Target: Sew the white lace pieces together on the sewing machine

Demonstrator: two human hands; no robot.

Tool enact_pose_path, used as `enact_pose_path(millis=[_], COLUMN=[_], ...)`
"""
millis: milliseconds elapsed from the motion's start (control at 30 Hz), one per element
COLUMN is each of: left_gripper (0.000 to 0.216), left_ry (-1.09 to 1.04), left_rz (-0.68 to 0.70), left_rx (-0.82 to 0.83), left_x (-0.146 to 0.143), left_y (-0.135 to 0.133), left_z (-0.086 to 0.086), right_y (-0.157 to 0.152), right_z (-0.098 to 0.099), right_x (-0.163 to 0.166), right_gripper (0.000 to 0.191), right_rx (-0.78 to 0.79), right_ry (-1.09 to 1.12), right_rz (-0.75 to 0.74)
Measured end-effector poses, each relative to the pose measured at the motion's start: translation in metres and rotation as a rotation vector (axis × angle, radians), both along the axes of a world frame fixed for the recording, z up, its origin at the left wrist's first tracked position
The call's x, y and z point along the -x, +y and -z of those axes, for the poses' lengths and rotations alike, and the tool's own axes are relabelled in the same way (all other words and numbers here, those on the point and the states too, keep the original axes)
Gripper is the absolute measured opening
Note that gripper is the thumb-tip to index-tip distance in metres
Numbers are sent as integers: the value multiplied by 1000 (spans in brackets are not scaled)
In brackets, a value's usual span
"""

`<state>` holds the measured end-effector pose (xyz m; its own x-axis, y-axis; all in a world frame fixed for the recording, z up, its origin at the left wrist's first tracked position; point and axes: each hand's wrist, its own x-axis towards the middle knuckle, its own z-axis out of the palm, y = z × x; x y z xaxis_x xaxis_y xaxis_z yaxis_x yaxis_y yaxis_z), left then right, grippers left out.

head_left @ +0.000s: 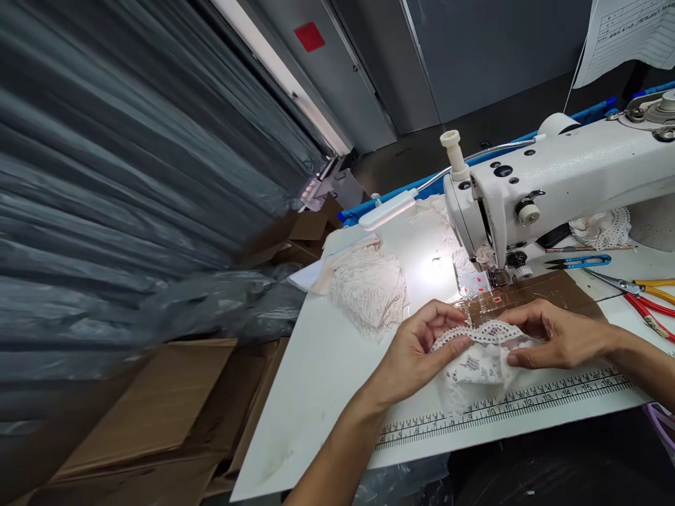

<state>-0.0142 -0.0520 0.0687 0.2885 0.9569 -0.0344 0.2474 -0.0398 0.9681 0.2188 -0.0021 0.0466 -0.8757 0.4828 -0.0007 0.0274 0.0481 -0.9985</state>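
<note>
The left hand (425, 344) and right hand (562, 336) are pinching white lace (477, 362); a sewing machine (574, 169) is standing at one o'clock from it.

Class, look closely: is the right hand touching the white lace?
Touching. The head view shows the right hand with its thumb resting on the white lace, near its right end.

I monitor one head-worn view, directed forward and down across the table (306, 422); the left hand (422, 348) and right hand (564, 339) register near, the grey door (340, 81) well beyond.
</note>
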Motion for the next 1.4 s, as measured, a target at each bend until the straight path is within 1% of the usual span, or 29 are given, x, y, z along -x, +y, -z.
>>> enact_pose_path(millis=[67, 133, 200, 233, 333, 400, 433, 500, 567, 633, 667, 733, 867, 967, 1100, 1200, 1267, 1333, 1400], left_gripper=[26, 27, 28, 28, 24, 22, 22, 23, 22, 22, 21, 19, 15, 15, 23, 27, 26, 24, 23], left_ry=[15, 52, 136, 208, 552, 768, 825, 819, 710, 592, 553, 532, 528, 483, 578, 650, 647, 599, 516], left_rz=[-32, -59, -83, -102, -148, -142, -119, -32, 116, 269, 325, 375, 349, 305, 322, 316, 307, 302, 295], left_rx=[4, 7, -25, -68, -299, -485, -561, -663, -693, -674, -650, -602, -545, -546, -652, -743, -778, -755, -677], left_x=[9, 16, 23, 25, 31, 32, 30, 25, 17, 8, 4, -2, -6, -7, -12, -16, -17, -16, -14], left_y=[3, 6, 10, 12, 22, 30, 35, 46, 59, 71, 77, 87, 98, 96, 84, 72, 66, 63, 62], left_z=[4, 10, 18, 23, 34, 36, 36, 33, 31, 32, 34, 41, 57, 61, 51, 40, 33, 29, 26], right_y=[2, 5, 9, 11, 17, 19, 20, 21, 21, 21, 21, 21, 21, 20, 16, 13, 11, 10, 10], right_z=[1, 4, 8, 10, 16, 19, 20, 22, 24, 27, 28, 30, 29, 26, 20, 18, 19, 21, 23], right_x=[0, 0, -1, -1, -3, -4, -5, -7, -8, -8, -8, -7, -6, -6, -2, 3, 5, 6, 6], right_gripper=[43, 49, 48, 47, 37, 32, 30, 28, 27, 25, 24, 24, 24, 24, 27, 34, 34, 30, 28], right_rx=[-36, -111, -246, -337, -596, -696, -723, -743, -746, -756, -762, -771, -773, -756, -711, -682, -677, -655, -612], right_ry=[-50, -136, -229, -280, -503, -640, -674, -680, -651, -607, -584, -544, -539, -565, -495, -411, -371, -333, -301], right_rz=[81, 165, 262, 322, 499, 588, 619, 652, 657, 660, 661, 662, 648, 636, 584, 473, 406, 380, 380])
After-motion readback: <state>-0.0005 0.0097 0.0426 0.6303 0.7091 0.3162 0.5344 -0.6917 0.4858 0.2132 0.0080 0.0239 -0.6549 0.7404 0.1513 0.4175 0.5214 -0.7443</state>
